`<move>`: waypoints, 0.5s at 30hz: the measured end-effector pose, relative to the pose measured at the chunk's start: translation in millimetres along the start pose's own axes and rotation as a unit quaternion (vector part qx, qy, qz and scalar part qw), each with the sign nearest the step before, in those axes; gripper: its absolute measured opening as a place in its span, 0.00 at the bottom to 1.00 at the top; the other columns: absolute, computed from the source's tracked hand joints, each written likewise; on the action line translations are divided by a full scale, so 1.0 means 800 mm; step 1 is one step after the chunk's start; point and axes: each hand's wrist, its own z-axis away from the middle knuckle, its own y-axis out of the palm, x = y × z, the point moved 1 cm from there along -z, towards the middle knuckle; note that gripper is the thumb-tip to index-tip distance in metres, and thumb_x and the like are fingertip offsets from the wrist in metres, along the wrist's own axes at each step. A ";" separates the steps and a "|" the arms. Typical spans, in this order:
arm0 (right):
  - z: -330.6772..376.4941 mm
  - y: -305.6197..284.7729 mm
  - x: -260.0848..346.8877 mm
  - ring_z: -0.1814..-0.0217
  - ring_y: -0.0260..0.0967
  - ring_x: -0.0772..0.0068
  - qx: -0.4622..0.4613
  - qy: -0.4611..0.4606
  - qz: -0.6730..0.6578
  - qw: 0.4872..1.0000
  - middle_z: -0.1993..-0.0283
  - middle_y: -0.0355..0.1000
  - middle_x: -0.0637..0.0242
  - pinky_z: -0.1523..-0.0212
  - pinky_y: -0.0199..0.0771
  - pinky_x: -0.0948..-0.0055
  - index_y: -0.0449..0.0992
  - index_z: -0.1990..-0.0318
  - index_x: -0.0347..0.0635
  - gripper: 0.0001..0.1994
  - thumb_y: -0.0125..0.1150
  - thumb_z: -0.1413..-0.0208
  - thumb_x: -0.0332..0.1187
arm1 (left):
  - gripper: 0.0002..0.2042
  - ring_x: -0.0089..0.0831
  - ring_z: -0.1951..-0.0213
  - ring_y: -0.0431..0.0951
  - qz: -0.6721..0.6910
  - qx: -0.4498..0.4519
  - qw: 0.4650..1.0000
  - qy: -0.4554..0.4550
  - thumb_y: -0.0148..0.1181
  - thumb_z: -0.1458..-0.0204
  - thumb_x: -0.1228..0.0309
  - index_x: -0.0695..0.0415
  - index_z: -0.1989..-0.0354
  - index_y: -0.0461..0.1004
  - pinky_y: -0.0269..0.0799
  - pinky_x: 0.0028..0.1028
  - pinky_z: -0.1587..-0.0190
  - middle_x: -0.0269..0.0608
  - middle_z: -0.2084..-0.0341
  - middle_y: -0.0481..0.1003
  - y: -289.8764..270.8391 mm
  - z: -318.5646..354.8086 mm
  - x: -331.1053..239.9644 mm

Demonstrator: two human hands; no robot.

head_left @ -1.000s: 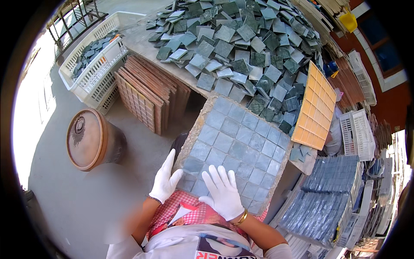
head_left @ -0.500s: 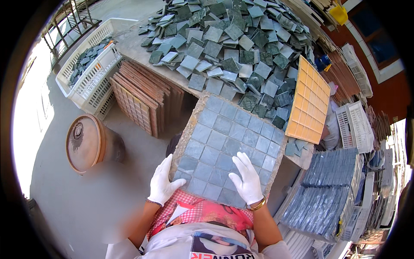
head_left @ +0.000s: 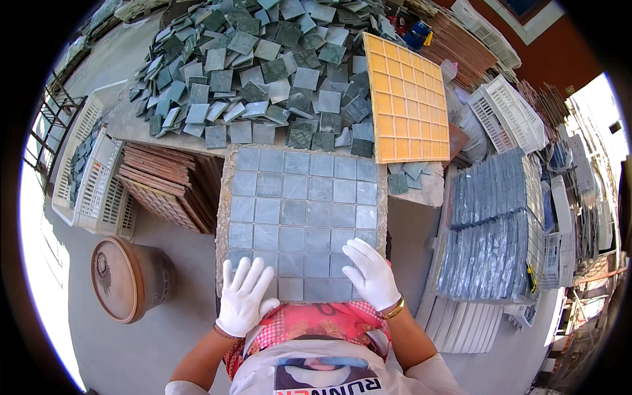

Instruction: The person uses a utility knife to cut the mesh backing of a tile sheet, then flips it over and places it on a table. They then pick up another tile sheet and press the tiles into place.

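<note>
Square grey-blue stone tiles point(head_left: 307, 214) lie in neat rows on a rough-edged board point(head_left: 224, 197) right in front of me. My left hand point(head_left: 243, 299), in a white glove, rests over the near-left corner of the tiles with its fingers spread and nothing in it. At the near-right side, my gloved right hand point(head_left: 372, 276) has its fingers stretched out over the tiles, holding nothing. Beyond the board rises a loose pile of green-grey tiles point(head_left: 257, 72). A yellow gridded tray point(head_left: 409, 99) leans at the right of that pile.
Left of the board stand brown gridded panels point(head_left: 164, 181), a lidded round drum point(head_left: 125, 276) and a white crate point(head_left: 105, 187) with tile pieces. On the right are stacked wrapped tile sheets point(head_left: 487, 224) and white crates point(head_left: 507, 115).
The view has swung so the board now looks square to me. My left hand has shifted from the board's edge onto the near tiles, fingers wider; my right hand sits nearer the right edge.
</note>
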 end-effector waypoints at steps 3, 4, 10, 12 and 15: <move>0.007 -0.004 -0.004 0.42 0.67 0.52 0.005 0.008 -0.012 1.000 0.46 0.71 0.55 0.43 0.68 0.62 0.74 0.49 0.40 0.19 0.64 0.52 0.29 | 0.29 0.32 0.37 0.61 0.031 0.140 0.974 0.173 0.56 0.49 0.53 0.50 0.39 0.65 0.47 0.47 0.35 0.33 0.39 0.64 0.018 -0.025 -0.017; 0.009 -0.005 -0.005 0.42 0.67 0.52 0.005 0.006 -0.014 1.000 0.47 0.71 0.55 0.43 0.69 0.62 0.74 0.50 0.40 0.19 0.64 0.52 0.29 | 0.29 0.32 0.37 0.61 0.024 0.141 0.970 0.196 0.55 0.49 0.53 0.49 0.38 0.65 0.47 0.47 0.35 0.33 0.39 0.64 0.022 -0.031 -0.012; 0.012 0.001 -0.001 0.48 0.70 0.55 0.019 -0.029 -0.012 0.999 0.51 0.72 0.59 0.49 0.71 0.62 0.74 0.53 0.42 0.15 0.62 0.48 0.32 | 0.32 0.33 0.37 0.60 0.003 0.137 0.972 0.191 0.56 0.50 0.51 0.51 0.37 0.62 0.46 0.48 0.35 0.34 0.39 0.64 0.022 -0.037 -0.009; 0.012 0.002 0.012 0.52 0.72 0.57 0.072 0.000 -0.017 0.997 0.53 0.74 0.61 0.52 0.73 0.64 0.76 0.54 0.44 0.12 0.60 0.47 0.32 | 0.34 0.40 0.37 0.61 0.009 0.114 0.981 0.153 0.54 0.52 0.46 0.53 0.38 0.64 0.46 0.54 0.36 0.39 0.39 0.64 0.023 -0.035 -0.006; 0.029 0.025 0.018 0.56 0.72 0.59 0.141 -0.029 -0.011 0.990 0.57 0.74 0.64 0.56 0.74 0.64 0.76 0.57 0.46 0.09 0.58 0.45 0.35 | 0.37 0.43 0.37 0.61 0.008 0.083 0.992 0.100 0.56 0.55 0.44 0.54 0.39 0.64 0.45 0.56 0.36 0.43 0.39 0.63 0.014 -0.043 -0.009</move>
